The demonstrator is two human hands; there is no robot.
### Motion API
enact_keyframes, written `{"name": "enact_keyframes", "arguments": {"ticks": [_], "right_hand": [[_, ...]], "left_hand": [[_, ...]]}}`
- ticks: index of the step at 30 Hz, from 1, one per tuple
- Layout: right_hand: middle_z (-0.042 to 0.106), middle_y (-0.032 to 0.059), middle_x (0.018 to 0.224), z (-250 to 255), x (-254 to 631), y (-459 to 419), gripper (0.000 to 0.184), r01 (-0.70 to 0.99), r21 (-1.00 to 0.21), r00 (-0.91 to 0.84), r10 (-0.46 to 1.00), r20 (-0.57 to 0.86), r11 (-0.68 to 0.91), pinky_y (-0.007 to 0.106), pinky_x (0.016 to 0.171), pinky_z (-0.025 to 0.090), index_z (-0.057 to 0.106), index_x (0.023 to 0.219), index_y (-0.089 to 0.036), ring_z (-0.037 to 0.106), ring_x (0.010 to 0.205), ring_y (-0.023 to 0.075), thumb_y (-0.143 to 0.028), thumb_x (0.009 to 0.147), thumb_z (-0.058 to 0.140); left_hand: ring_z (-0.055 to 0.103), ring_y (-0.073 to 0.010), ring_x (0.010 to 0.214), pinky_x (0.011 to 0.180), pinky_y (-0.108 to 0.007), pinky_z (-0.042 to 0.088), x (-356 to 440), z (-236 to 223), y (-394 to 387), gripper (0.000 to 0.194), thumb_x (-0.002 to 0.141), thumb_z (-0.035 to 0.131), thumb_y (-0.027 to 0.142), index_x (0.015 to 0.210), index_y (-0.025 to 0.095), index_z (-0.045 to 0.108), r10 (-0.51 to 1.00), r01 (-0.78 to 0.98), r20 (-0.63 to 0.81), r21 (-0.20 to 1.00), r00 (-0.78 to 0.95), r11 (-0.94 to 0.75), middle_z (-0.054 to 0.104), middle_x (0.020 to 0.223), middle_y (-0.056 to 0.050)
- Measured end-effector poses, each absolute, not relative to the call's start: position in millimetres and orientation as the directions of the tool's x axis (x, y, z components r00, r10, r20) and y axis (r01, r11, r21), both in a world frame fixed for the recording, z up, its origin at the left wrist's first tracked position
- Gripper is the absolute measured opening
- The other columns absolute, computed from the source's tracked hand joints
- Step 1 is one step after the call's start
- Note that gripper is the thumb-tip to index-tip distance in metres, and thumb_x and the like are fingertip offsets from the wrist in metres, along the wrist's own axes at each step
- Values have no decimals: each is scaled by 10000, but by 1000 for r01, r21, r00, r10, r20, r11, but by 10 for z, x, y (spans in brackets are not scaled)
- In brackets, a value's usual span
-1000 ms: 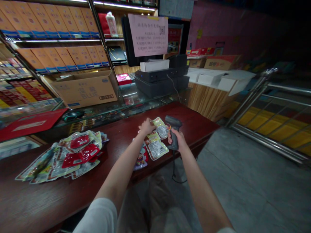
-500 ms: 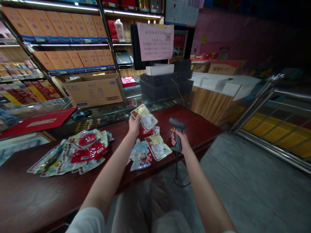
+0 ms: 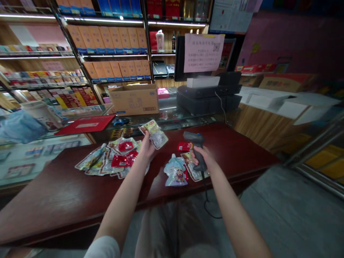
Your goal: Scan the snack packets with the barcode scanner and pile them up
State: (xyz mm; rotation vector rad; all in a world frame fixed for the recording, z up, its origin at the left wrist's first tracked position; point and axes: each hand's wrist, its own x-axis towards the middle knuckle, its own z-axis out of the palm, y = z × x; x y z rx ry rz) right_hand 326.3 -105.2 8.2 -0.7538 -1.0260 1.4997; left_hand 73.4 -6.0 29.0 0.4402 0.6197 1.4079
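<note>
My left hand [image 3: 147, 146] grips a yellow-and-silver snack packet [image 3: 156, 134] by its left edge, raised above the dark red table. Around a black barcode scanner [image 3: 195, 138] my right hand [image 3: 204, 157] is closed, with the scanner's head facing left toward the packet. Under and beside the scanner lies another yellow packet [image 3: 191, 167], partly covered by my hand. Next to it sits a pale blue and purple spouted pouch [image 3: 176, 173]. A small red packet [image 3: 185, 146] lies just behind. To the left is a heap of snack packets [image 3: 107, 161], partly hidden by my left forearm.
Behind the table [image 3: 67, 193] runs a glass counter with a red folder [image 3: 86, 124], a computer mouse [image 3: 120, 122], an open cardboard box [image 3: 134, 102] and a black cash drawer [image 3: 208, 102] below a monitor. The scanner's cable [image 3: 208, 208] hangs over the front edge.
The view has turned left. My left hand has carried its packet left, toward the heap and away from the scanner. The scanner now sits over the loose yellow packet.
</note>
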Motion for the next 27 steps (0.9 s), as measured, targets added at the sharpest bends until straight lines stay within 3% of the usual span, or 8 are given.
{"name": "enact_keyframes", "arguments": {"ticks": [8,14,20,27], "right_hand": [[538,-66,525,-90,2964,-813,379,-350,-923,-342,939,-31,-158,204,332,308,581,901,-176,392,330,64,-462,720,754],[499,-61,477,-248,3013,-800,356,-365,-918,-305,952,-40,-156,213,317,302,542,777,-187,376,318,68,-486,748,734],[531,-70,528,-272,3005,-808,371,-376,-917,-291,957,-20,-134,198,319,315,579,932,-177,387,330,66,-461,751,735],[532,-64,524,-278,3006,-824,351,-375,-919,-309,951,2,-120,196,316,326,572,904,-176,397,322,66,-444,754,741]], "left_hand": [[724,-219,1038,1080,-424,489,598,177,-99,267,972,501,186,1191,111,634,989,-796,-136,604,-49,44,775,965,-94],[739,-221,991,1072,-444,495,621,134,-129,236,948,546,164,1166,129,628,988,-776,-118,631,-98,-2,775,937,-88],[731,-229,1021,1078,-455,491,613,141,-182,228,958,529,168,1162,136,626,988,-763,-134,646,-77,28,771,960,-92],[707,-237,1090,1083,-444,485,595,138,-217,196,946,555,191,1116,143,640,981,-709,-156,705,-116,28,765,958,-98]]}}
